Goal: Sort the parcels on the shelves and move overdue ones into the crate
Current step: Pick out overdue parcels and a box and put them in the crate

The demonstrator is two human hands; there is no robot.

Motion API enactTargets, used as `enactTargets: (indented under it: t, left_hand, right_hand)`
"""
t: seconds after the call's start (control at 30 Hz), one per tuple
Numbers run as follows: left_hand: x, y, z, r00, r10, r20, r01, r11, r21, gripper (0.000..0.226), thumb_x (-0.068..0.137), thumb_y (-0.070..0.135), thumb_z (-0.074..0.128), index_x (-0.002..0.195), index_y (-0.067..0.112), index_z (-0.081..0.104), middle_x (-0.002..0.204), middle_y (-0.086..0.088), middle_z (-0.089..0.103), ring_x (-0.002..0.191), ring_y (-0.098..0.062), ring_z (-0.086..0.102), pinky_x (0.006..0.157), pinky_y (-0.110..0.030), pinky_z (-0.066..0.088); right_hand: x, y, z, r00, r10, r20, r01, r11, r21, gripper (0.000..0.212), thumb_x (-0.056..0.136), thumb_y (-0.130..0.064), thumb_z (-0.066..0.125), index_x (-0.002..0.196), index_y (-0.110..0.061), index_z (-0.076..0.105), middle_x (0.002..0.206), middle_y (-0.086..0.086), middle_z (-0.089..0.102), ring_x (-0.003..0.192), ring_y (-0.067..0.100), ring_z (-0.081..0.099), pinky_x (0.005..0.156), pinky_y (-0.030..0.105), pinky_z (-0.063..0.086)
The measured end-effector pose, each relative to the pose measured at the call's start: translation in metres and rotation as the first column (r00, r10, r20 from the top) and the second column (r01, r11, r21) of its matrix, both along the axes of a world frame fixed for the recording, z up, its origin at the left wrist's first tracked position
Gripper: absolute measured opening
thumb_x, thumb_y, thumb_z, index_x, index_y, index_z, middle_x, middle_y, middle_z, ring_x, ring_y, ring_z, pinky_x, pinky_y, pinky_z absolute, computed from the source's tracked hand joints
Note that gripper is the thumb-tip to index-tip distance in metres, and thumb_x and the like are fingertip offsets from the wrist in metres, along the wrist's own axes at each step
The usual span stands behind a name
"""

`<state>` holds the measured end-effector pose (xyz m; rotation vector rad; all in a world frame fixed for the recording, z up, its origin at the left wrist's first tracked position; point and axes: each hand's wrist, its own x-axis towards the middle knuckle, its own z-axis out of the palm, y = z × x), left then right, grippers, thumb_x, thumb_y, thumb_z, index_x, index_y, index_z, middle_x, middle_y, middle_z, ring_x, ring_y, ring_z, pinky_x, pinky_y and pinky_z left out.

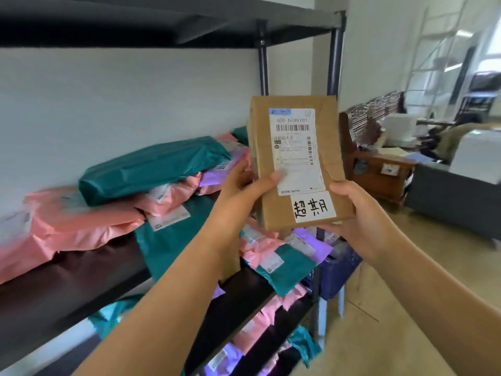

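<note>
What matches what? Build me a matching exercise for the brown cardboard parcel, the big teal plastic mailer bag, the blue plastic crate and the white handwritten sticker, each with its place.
1 brown cardboard parcel
2 big teal plastic mailer bag
3 blue plastic crate
4 white handwritten sticker

A low beside the end of the shelf
B below the printed label
C gripped by left hand and right hand
D atop pink bags on the shelf

Pairs: 1-C, 2-D, 3-A, 4-B

A brown cardboard box (295,164), bearing a white shipping label (296,150) and a handwritten sticker (311,207), is held upright off the shelves (81,280). Teal, pink and purple bag parcels (151,169) lie piled on them. A blue crate (339,270) sits at their right end.
</note>
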<state>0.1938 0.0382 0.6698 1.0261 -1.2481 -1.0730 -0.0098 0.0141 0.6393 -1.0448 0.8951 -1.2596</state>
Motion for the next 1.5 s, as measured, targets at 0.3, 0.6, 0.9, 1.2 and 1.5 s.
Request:
enactTargets:
  t: [0.3, 0.6, 0.9, 1.2, 1.5]
  left_hand:
    - [-0.168, -0.096, -0.056, 0.994, -0.109, -0.018, 0.110, 0.975, 0.194, 0.076, 0.069, 0.042, 0.082, 0.136, 0.029, 0.050, 0.121, 0.001, 0.068, 0.102, -0.018, 0.070, 0.079, -0.035, 0.059]
    - [-0.267, -0.160, -0.121, 0.993, -0.106, -0.056, 0.120, 0.895, 0.430, 0.075, 0.070, 0.046, 0.082, 0.134, 0.023, 0.051, 0.116, -0.003, 0.070, 0.096, -0.020, 0.072, 0.082, -0.039, 0.058]
    - [-0.305, -0.243, -0.191, 0.997, -0.075, -0.028, 0.075, 0.765, 0.640, 0.051, 0.082, 0.048, 0.070, 0.125, 0.022, 0.058, 0.108, -0.001, 0.072, 0.088, -0.013, 0.069, 0.055, -0.023, 0.053]
    - [-0.319, -0.373, -0.253, 0.999, 0.018, -0.051, 0.028, 0.618, 0.786, 0.060, 0.074, 0.056, 0.072, 0.122, 0.021, 0.060, 0.106, -0.004, 0.071, 0.094, -0.022, 0.067, 0.063, -0.030, 0.052]
    - [-0.320, -0.446, -0.285, 0.993, 0.107, -0.056, -0.010, 0.538, 0.843, 0.036, 0.087, 0.045, 0.067, 0.111, 0.019, 0.066, 0.098, -0.005, 0.072, 0.089, -0.023, 0.067, 0.077, -0.036, 0.058]
  right_hand:
    - [-0.163, -0.061, -0.043, 0.985, -0.152, -0.085, 0.162, 0.979, 0.126, 0.032, 0.095, -0.033, 0.055, 0.125, -0.021, 0.061, 0.113, 0.005, 0.072, 0.112, 0.024, 0.065, 0.094, 0.050, 0.053]
    - [-0.255, -0.105, -0.092, 0.969, -0.163, -0.184, 0.221, 0.906, 0.360, 0.038, 0.089, -0.050, 0.062, 0.121, -0.029, 0.063, 0.106, -0.004, 0.075, 0.104, 0.017, 0.068, 0.090, 0.048, 0.056]
    - [-0.289, -0.187, -0.144, 0.955, -0.100, -0.281, 0.256, 0.755, 0.604, 0.042, 0.082, -0.053, 0.070, 0.110, -0.023, 0.066, 0.113, 0.007, 0.066, 0.104, 0.029, 0.064, 0.090, 0.053, 0.054]
    - [-0.294, -0.327, -0.195, 0.943, -0.036, -0.330, 0.275, 0.642, 0.716, 0.041, 0.084, -0.051, 0.069, 0.111, -0.021, 0.062, 0.110, 0.009, 0.066, 0.102, 0.031, 0.064, 0.091, 0.054, 0.053]
    - [-0.294, -0.422, -0.229, 0.945, 0.050, -0.324, 0.230, 0.604, 0.763, 0.049, 0.082, -0.049, 0.070, 0.122, -0.023, 0.057, 0.111, 0.007, 0.064, 0.104, 0.031, 0.062, 0.083, 0.047, 0.055]
